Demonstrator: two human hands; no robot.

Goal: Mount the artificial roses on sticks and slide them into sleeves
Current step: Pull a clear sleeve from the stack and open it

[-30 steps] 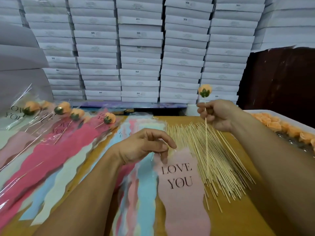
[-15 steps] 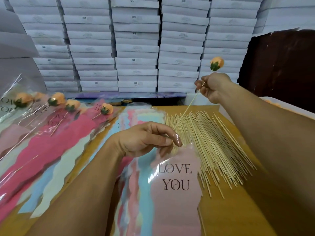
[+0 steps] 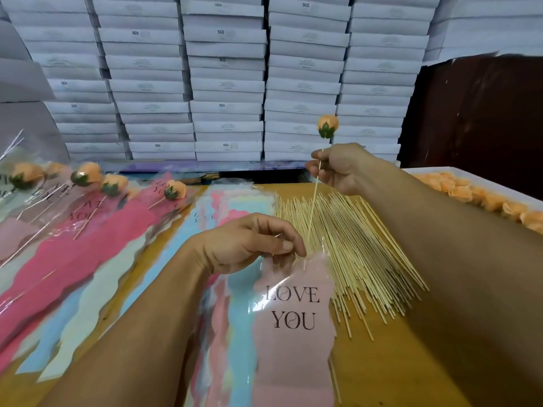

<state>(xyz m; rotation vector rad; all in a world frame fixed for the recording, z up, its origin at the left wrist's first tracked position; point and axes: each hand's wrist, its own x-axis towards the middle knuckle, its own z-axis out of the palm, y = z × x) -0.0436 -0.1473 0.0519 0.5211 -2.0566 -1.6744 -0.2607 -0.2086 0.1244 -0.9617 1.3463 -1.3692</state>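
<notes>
My right hand (image 3: 340, 168) pinches a thin wooden stick (image 3: 312, 212) that carries an orange artificial rose (image 3: 327, 126) at its top. The stick slants down and left, and its lower tip sits inside the mouth of a pink "LOVE YOU" sleeve (image 3: 293, 324). My left hand (image 3: 249, 245) pinches the clear top edge of that sleeve and lifts it off the pile of coloured sleeves (image 3: 229, 333). A heap of bare sticks (image 3: 361, 254) lies on the table just right of the sleeve.
Several finished roses in sleeves (image 3: 88, 207) lie fanned out at the left. A white tray (image 3: 440, 171) of loose orange rose heads (image 3: 482, 195) stands at the right. Stacked white boxes (image 3: 226, 83) form a wall behind the wooden table (image 3: 390, 365).
My right hand has come back down and left from its raised position, bringing the stick steeper. The stick's lower tip now sits inside the sleeve mouth that my left hand holds up.
</notes>
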